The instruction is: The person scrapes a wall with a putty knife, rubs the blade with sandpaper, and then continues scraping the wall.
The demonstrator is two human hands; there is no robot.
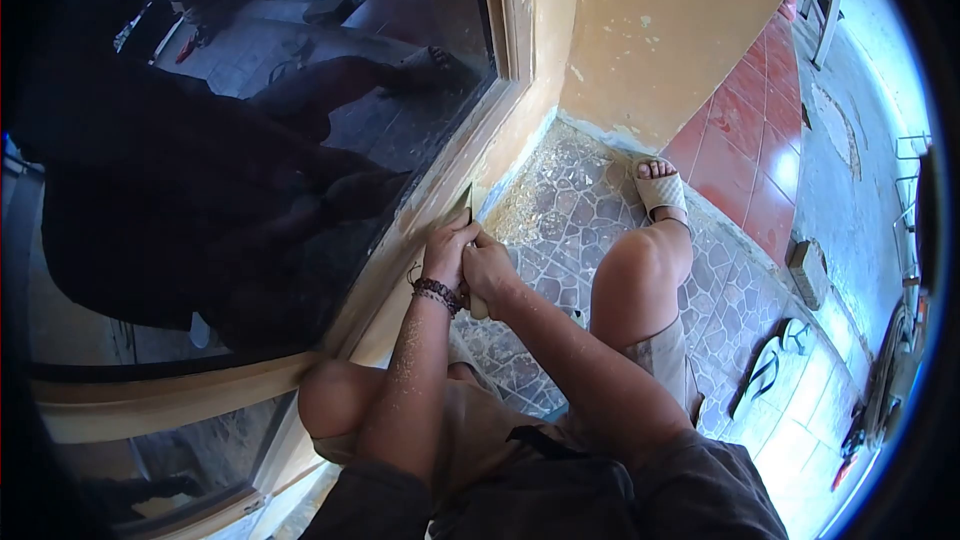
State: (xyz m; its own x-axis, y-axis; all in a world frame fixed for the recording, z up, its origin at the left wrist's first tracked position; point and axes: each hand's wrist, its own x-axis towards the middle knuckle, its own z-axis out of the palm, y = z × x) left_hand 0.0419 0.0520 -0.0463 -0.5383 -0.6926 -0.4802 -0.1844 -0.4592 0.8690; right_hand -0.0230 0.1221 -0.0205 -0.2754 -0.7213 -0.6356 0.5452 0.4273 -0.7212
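Observation:
My left hand [449,252] and my right hand [488,269] are closed together around a scraper. Its thin metal blade [464,202] points away from me, against the lower wall beside the window frame. A pale handle end sticks out below my right hand. Most of the handle is hidden by my fingers. Pale flakes cling to my left forearm, and a dark beaded bracelet [437,291] circles that wrist. The wooden window frame [420,180] runs along the left of my hands, its surface scuffed and pale.
Dark reflective glass [230,170] fills the left side. Ahead stands a peeling tan wall [660,40]. Pale crumbs lie on the stone-patterned floor [570,190]. To the right are red tiles [745,130], a block [808,274] and flip-flops [765,370]. My sandaled foot [660,190] is ahead.

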